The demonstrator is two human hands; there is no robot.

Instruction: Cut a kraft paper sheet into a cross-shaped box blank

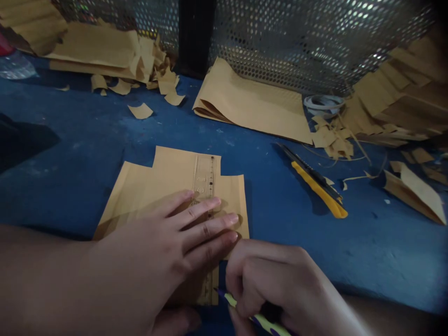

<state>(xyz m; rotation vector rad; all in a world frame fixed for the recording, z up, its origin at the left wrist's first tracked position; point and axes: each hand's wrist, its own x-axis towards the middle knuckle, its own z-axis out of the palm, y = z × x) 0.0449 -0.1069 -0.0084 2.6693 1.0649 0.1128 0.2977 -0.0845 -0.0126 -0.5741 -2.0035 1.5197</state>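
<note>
A cut brown paper sheet (164, 182) lies on the blue table (87, 140) in front of me. A clear plastic ruler (205, 179) rests lengthwise on it. My left hand (168, 242) lies flat with fingers stretched out, pressing the ruler and the paper down. My right hand (276, 284) is closed round a yellow and purple pen (257, 318), whose tip sits at the ruler's near end beside the paper's right edge.
A yellow and black utility knife (317, 184) lies to the right. Brown paper stacks (252, 105) and scraps (331, 137) line the perforated metal back wall (308, 37). A tape roll (324, 103) sits at the back right, and a folded paper piece (416, 191) at the far right.
</note>
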